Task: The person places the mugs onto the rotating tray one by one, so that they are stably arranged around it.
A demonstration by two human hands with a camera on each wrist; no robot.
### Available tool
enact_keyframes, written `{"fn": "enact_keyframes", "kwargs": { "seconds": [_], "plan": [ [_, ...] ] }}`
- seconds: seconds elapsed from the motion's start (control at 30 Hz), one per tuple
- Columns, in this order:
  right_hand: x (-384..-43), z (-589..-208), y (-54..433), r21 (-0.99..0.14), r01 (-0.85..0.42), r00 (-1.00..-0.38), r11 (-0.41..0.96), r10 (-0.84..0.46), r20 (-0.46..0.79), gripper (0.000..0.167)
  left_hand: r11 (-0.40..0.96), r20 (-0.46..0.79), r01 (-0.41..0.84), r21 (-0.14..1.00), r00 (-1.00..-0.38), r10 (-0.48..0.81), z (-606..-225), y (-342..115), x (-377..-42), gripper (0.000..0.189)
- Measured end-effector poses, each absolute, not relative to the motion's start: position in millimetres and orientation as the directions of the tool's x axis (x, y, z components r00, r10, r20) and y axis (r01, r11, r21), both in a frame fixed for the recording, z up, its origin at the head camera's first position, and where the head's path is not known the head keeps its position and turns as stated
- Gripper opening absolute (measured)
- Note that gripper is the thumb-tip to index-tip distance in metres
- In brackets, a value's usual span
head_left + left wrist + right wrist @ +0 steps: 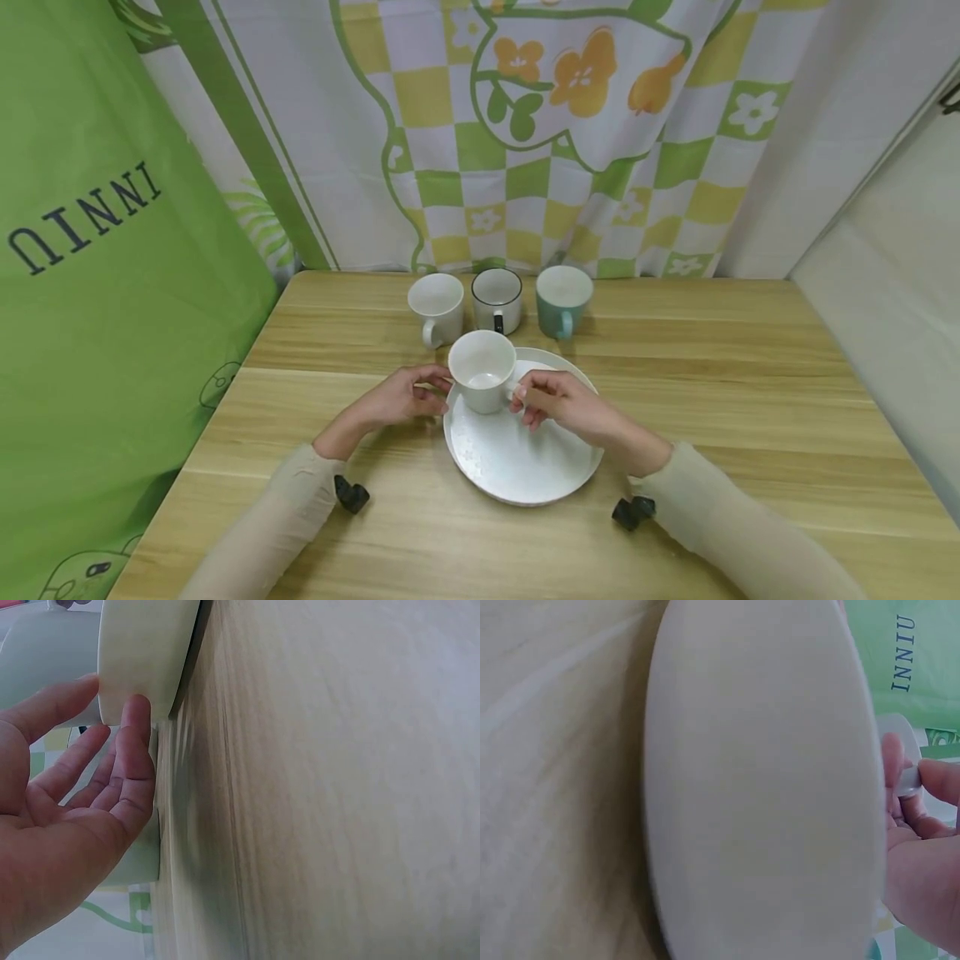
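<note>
Evidently, the left hand (pixel 401 396), fingers relaxed, touched the side of the round tray (pixel 525 467), where a nudge might have slid it. The white cup (pixel 482 371) was over the tray's far left part, its handle pinched by the right hand (pixel 570 407); a slack pinch could have let it tip. Beyond, a plain mug (pixel 442 312), a black-rimmed mug (pixel 498 300) and a teal mug (pixel 561 302) crowded the table (pixel 750 417), obstructing the far side.
</note>
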State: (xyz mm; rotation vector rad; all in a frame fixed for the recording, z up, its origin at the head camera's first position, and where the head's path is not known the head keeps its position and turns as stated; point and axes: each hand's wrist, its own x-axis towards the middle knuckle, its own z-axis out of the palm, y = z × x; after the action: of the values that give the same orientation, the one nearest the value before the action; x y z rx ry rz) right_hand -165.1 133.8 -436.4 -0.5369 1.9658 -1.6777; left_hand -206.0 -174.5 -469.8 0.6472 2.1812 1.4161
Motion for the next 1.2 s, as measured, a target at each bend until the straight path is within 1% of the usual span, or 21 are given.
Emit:
{"fn": "enact_keyframes", "kwargs": {
  "seconds": [0.1, 0.27, 0.47, 0.57, 0.73, 0.97, 1.2],
  "plan": [
    [-166.8, -435.4, 134.9, -0.984, 0.025, -0.797, 0.178, -0.591, -0.128, 0.025, 0.355, -0.117, 0.137, 0.925, -0.785, 0.608, -469.0, -174.6, -205.8, 0.050],
    [-170.1, -434.7, 137.2, -0.978, 0.061, -0.815, 0.201, -0.555, -0.165, 0.025, 0.358, -0.107, 0.153, 0.921, -0.785, 0.611, -468.9, -175.1, -205.9, 0.050],
    [-172.8, -434.8, 140.3, -0.979, 0.078, -0.824, 0.186, -0.541, -0.168, 0.036, 0.360, -0.096, 0.168, 0.918, -0.786, 0.611, -469.0, -175.8, -206.1, 0.050],
    [-175.5, -434.2, 143.3, -0.981, 0.047, -0.826, 0.188, -0.545, -0.145, 0.035, 0.358, -0.088, 0.178, 0.916, -0.784, 0.614, -469.1, -175.9, -206.1, 0.051],
    [-183.1, -431.1, 148.9, -0.970, 0.037, -0.845, 0.239, -0.511, -0.158, 0.032, 0.358, -0.087, 0.182, 0.916, -0.781, 0.618, -468.5, -175.5, -205.8, 0.052],
    [-196.1, -429.9, 153.9, -0.960, 0.015, -0.861, 0.280, -0.484, -0.154, 0.034, 0.367, -0.098, 0.177, 0.913, -0.779, 0.619, -466.8, -174.9, -204.9, 0.054],
    [-204.4, -432.1, 154.5, -0.961, 0.049, -0.882, 0.274, -0.440, -0.170, 0.033, 0.359, -0.104, 0.163, 0.919, -0.779, 0.618, -466.6, -173.5, -203.7, 0.054]
  ]
}}
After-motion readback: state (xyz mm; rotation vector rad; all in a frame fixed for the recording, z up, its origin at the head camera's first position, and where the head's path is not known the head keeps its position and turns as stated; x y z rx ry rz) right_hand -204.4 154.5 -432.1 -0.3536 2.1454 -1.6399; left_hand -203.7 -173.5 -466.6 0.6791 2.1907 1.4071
